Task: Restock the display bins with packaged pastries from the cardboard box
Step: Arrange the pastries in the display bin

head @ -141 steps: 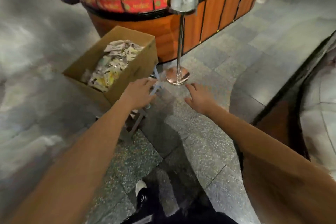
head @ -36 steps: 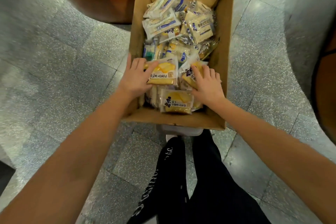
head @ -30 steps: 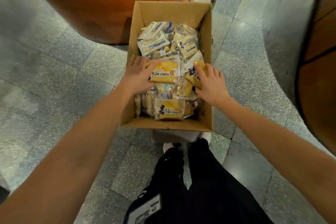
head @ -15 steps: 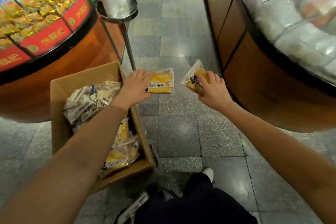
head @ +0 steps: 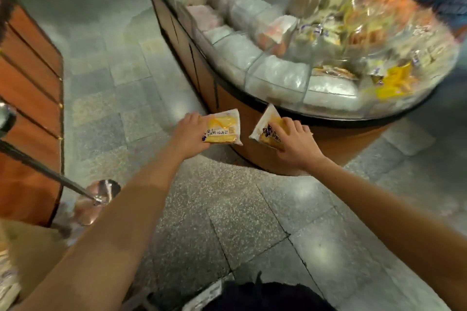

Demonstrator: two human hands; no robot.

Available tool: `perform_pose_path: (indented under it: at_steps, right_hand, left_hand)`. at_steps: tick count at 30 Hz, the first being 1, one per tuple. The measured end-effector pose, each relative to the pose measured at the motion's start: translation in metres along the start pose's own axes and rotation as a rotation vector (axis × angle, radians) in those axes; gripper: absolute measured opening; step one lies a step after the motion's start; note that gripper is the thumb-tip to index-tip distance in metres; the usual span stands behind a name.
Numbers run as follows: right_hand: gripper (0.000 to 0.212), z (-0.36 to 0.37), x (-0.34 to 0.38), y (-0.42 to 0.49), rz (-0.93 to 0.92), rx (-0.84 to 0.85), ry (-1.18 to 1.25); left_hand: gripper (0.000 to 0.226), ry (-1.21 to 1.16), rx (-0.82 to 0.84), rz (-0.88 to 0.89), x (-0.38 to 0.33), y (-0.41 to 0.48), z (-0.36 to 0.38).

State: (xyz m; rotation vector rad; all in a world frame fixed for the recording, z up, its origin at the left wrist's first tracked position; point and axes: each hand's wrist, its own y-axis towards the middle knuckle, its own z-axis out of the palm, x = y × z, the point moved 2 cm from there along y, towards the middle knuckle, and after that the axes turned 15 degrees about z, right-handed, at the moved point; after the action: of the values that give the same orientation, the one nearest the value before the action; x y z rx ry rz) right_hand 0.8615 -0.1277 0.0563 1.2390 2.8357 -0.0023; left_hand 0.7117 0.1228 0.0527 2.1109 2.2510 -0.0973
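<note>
Warm, dim indoor light — pale glare patches shine off the floor [head: 310, 199] tiles. Heavy motion blur smears the bins [head: 316, 33] at top right, the centre reads sharper, and wide-angle bending curves everything near the edges.

Glossy plastic pastry wrappers [head: 222, 129], wood-panelled display stand [head: 341, 142], speckled stone floor [head: 240, 209]
</note>
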Motion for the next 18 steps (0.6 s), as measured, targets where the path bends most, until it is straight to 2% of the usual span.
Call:
perform_pose_path:
  at_steps: [8,18]
  right_hand:
    - [0.084,0.007,-0.139,0.059,0.224,0.054,-0.004]
    - [0.083,0.025,-0.291,0.191,0.344,0.114,-0.028]
  left_hand:
    - [0.082,0.016,0.052,0.207,-0.051,0.195,0.006]
    - [0.082,0.019,0.09,0.389,-0.081,0.43,0.017]
